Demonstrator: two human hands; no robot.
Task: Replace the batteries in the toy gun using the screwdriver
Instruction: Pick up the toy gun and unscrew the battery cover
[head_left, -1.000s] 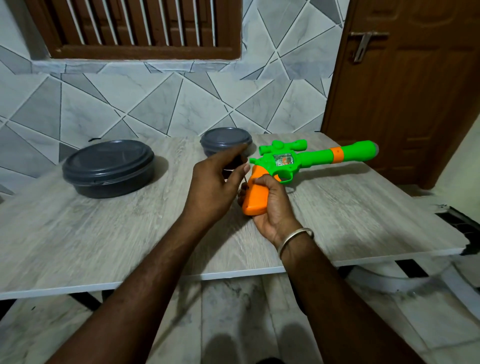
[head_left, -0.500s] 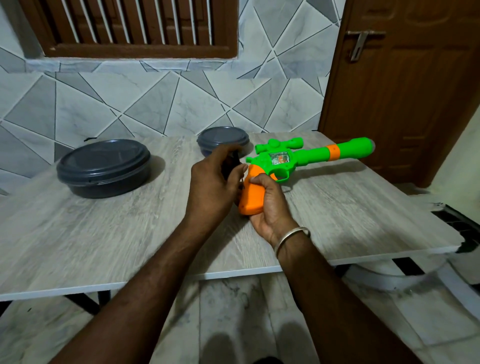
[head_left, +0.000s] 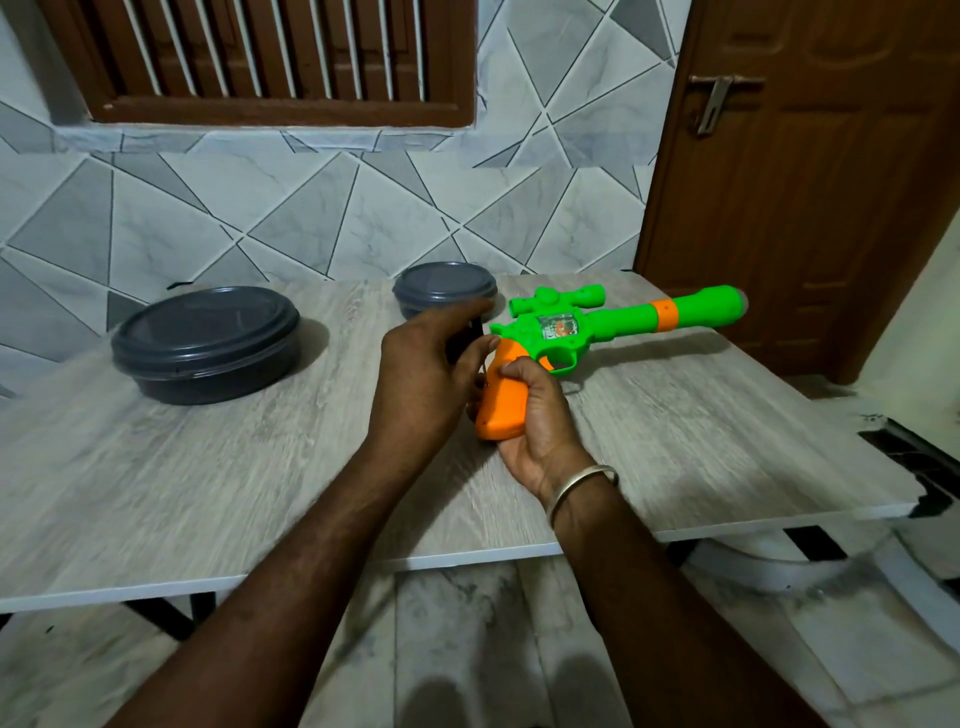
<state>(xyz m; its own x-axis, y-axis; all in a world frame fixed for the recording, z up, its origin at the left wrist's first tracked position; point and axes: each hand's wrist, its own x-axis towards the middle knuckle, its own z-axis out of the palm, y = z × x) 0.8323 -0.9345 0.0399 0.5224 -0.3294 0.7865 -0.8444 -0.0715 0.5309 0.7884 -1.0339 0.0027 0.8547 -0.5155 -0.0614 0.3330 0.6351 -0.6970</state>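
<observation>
Since a second ago my left hand (head_left: 426, 374) has curled its fingers round the dark handle of the screwdriver (head_left: 474, 332), and the thin shaft now slants down to the back edge of the orange grip. My right hand (head_left: 535, 415) wraps that grip from the near side, thumb across its face, holding the toy gun (head_left: 623, 322) over the middle of the worktop (head_left: 208, 467) with the green barrel pointing right. I cannot tell whether the tip sits in a screw, since my left hand hides most of the tool. A metal bangle (head_left: 582, 488) rings my right wrist. One large dark lidded tub (head_left: 208, 343) stands on the worktop to the left, and a smaller one (head_left: 441, 283) sits just behind my left hand.
</observation>
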